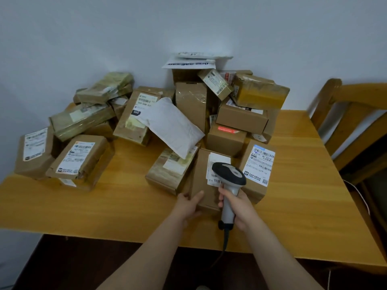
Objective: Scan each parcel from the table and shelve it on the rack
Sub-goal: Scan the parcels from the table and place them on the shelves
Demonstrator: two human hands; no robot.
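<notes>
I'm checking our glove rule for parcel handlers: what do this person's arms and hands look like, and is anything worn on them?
The left arm and right arm are bare down to the frame's bottom edge: no sleeves show. The left hand and right hand wear no gloves, and no watch, bracelet or ring is visible.

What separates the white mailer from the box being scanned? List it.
The white padded mailer is soft; the brown box is rigid cardboard. The mailer lies tilted across other parcels; the box sits on the table, gripped by the left hand. The mailer shows no label; the box's label faces the barcode scanner. Both are parcels.
</notes>
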